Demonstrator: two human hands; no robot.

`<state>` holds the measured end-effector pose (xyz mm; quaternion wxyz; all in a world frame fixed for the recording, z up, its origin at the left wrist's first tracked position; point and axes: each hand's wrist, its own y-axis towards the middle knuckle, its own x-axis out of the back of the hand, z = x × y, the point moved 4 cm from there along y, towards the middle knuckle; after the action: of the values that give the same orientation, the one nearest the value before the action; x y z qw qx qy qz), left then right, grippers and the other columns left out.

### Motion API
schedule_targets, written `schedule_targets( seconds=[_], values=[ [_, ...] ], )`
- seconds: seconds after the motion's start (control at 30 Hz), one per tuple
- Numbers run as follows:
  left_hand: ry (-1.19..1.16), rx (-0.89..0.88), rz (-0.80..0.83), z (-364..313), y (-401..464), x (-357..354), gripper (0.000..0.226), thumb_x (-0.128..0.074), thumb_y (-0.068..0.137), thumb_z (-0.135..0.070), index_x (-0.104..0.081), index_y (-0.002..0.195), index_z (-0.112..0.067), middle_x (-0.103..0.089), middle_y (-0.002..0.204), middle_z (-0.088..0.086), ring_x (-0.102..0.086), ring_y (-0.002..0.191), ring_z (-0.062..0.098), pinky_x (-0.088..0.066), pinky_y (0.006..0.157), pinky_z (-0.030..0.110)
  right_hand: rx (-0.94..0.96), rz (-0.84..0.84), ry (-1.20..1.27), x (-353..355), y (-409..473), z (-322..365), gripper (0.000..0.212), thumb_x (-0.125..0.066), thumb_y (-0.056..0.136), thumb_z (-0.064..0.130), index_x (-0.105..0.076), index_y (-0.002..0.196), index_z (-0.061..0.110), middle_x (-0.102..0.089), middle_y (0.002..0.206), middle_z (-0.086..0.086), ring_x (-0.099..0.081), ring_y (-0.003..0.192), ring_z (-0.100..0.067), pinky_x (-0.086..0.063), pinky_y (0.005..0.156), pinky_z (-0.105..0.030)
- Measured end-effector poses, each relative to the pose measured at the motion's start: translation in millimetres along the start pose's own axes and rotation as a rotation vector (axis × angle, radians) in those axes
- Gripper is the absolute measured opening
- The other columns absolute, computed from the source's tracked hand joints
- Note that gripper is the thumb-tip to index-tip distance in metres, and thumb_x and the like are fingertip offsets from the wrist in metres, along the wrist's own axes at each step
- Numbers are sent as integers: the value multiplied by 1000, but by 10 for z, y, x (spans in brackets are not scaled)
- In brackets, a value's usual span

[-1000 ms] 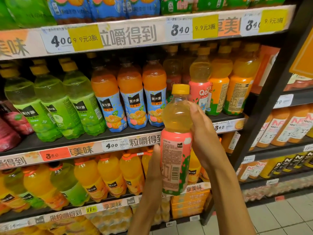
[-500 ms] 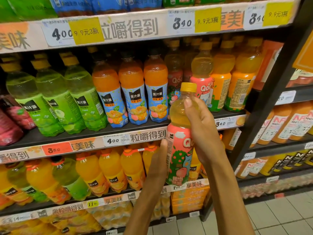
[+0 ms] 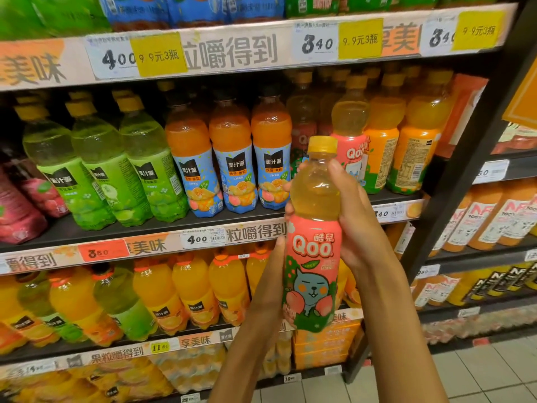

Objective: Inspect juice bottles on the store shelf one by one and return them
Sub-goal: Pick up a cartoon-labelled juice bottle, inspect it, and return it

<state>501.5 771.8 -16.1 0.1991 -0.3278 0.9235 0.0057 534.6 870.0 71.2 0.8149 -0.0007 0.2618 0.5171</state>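
Observation:
I hold a Qoo juice bottle upright in front of the shelves. It has a yellow cap, pale yellow juice and a pink label whose blue cartoon face is turned to me. My right hand grips its upper body from the right, fingers wrapped behind it. My left hand holds the lower label from the left, thumb along the side. Behind it, on the middle shelf, stands another Qoo bottle beside orange bottles.
The middle shelf also carries green-label bottles and blue-label orange bottles. More orange bottles fill the lower shelf. A dark upright post divides off the right bay with its bottles. Tiled floor lies at the bottom right.
The bottle has been rotated in my hands from its printed back to its front picture. It has also come slightly right and closer to the middle shelf.

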Motion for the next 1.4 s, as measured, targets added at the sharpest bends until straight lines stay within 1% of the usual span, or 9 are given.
schedule_targets(
  seconds=[0.1,0.23,0.43,0.67,0.83,0.97,1.13,1.27,1.4],
  values=[
    [65,-32,-69,-45,25,2,50,-31,83,-56,-67,102,-27,-75,100,-2,-70,95,14,-56,79,27,92,-26,-194,-3,-33,37,21,-54,88,38,-67,100,26,-72,98,-13,-71,83,-24,-58,74,-35],
    [60,9,-133,-34,19,-27,47,-27,93,-51,-66,100,-25,-76,86,-2,-72,80,13,-58,69,25,87,-35,-260,-21,-44,50,20,-57,86,42,-68,100,32,-71,105,-11,-68,101,-31,-54,88,-42],
    [13,115,-138,-116,-109,-103,66,-34,87,-56,-61,123,-8,-67,113,22,-64,92,31,-50,90,46,25,2,-95,23,11,17,31,-58,85,34,-61,110,15,-74,98,-7,-72,86,-22,-58,70,-30],
    [-97,163,37,-149,-215,-176,73,-38,79,-57,-55,128,-6,-68,105,22,-68,81,29,-58,75,39,-156,-74,-36,154,171,-49,36,-62,83,46,-70,94,13,-74,85,-12,-72,77,-20,-58,73,-32],
    [-134,174,104,-191,-302,-208,74,-53,72,-50,-51,133,-8,-59,125,25,-55,116,43,-49,95,48,-342,-144,111,272,167,-202,51,-55,88,50,-62,115,7,-70,95,-17,-70,81,-24,-58,72,-34],
    [-193,203,132,-198,-301,-250,74,-57,69,-45,-51,133,-8,-59,126,24,-52,121,41,-40,103,54,-458,-101,190,289,135,-295,58,-55,85,54,-59,114,4,-71,91,-16,-71,79,-23,-57,76,-38],
    [-255,182,185,-270,-285,-334,77,-51,76,-47,-39,141,-8,-51,129,19,-50,112,35,-53,86,46,-496,-89,159,322,123,-332,74,-68,67,46,-55,128,6,-70,100,-21,-70,89,-27,-58,75,-38],
    [-284,184,260,-295,-303,-345,72,-52,76,-47,-47,133,-3,-65,103,21,-69,76,32,-59,61,43,-490,-104,144,344,141,-327,73,-71,66,41,-55,127,5,-68,103,-24,-71,85,-27,-58,64,-33],
    [-303,205,256,-306,-304,-378,71,-56,85,-49,-44,137,-3,-59,110,23,-64,83,33,-59,63,42,-421,-91,96,356,187,-277,60,-68,67,41,-61,116,8,-72,93,-20,-72,76,-23,-58,62,-31]
  ],
)
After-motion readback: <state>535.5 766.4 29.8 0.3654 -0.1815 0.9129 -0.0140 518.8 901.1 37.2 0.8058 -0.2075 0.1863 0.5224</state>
